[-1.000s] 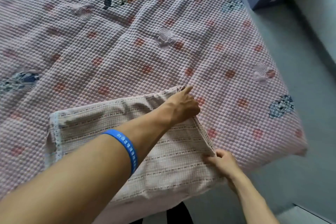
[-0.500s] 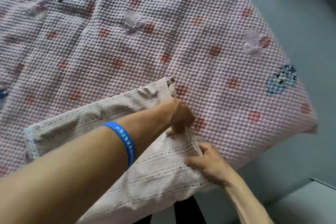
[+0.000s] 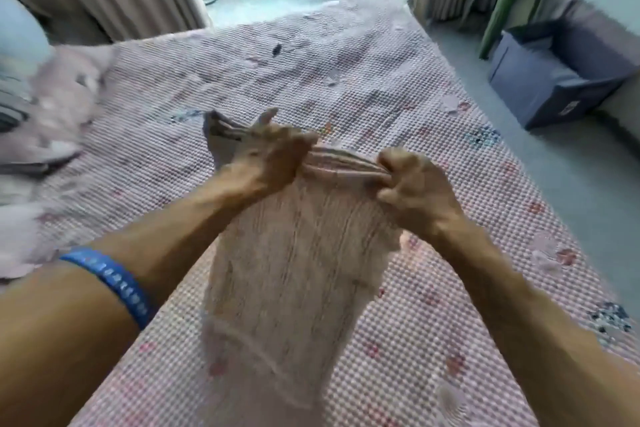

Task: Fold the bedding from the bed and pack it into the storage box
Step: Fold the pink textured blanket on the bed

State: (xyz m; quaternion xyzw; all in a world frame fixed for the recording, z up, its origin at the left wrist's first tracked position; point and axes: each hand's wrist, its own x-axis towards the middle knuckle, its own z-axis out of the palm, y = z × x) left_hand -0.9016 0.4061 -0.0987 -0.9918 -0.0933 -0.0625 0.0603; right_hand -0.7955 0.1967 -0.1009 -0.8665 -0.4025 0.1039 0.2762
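Fingers (image 3: 384,163) of my right hand (image 3: 415,191) curl tight round the bunched top edge of the beige checked woven cloth (image 3: 291,270), and my left hand (image 3: 270,156) pinches the same gathered edge just beside it, one finger sticking up. From that grip the cloth hangs down between my forearms in a narrow, doubled-over strip, lifted clear of the bed's near edge; its lower end blurs out, so I cannot tell whether it touches. A blue band (image 3: 114,281) sits on my left forearm.

Beneath, the pink waffle-textured bedspread (image 3: 398,55) lies spread to the bed's far corners, unfolded, and more pink bedding (image 3: 59,107) is heaped at the left edge. The dark blue fabric storage box (image 3: 540,80) stands open on the floor past the bed's right edge, well apart from my hands.

By my reckoning one piece is near folded, nothing visibly packed, and most remains.
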